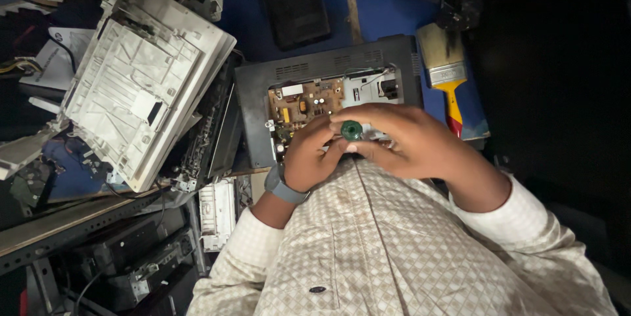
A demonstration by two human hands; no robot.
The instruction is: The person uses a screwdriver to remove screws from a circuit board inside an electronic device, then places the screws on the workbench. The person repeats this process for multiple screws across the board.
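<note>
My right hand (407,138) is closed round a screwdriver whose round green handle end (351,130) points up at the camera. My left hand (312,155), with a grey watch on the wrist, rests against the tool's shaft below the handle, fingers curled. Both hands hover over a dark grey printer body (256,92) lying open, with a brown circuit board (305,102) and a pale metal plate (374,86) exposed inside. The screwdriver's tip is hidden behind my hands.
A white plastic printer cover (141,79) lies tilted at the left over black parts. A wide paintbrush with a yellow and red handle (445,69) lies to the right of the printer. A black flat panel (292,0) sits behind. More dismantled parts crowd the lower left.
</note>
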